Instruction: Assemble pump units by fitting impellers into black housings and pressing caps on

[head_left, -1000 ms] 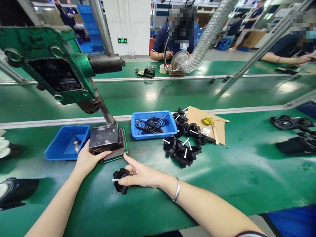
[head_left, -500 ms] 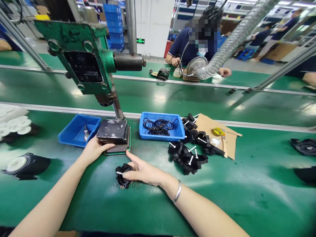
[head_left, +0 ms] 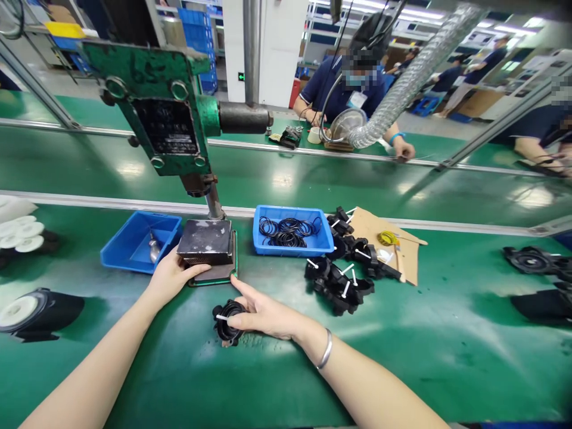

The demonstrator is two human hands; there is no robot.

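Black fitting (head_left: 222,329), one, in firm closed grip of right hand (head_left: 264,316); left hand (head_left: 171,277), grip unclear, against one black block (head_left: 206,238).

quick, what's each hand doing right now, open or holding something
Left hand: thumb along the black metal block's front, fingertips hidden; grip cannot be told.
Right hand: closed on a round black plastic part, forefinger extended.

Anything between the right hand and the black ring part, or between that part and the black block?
Nothing visible separates the right hand from the black ring part; the thumb lies over it. Between the part and the black block lie the front strip of the press base and the thumb of the left hand.
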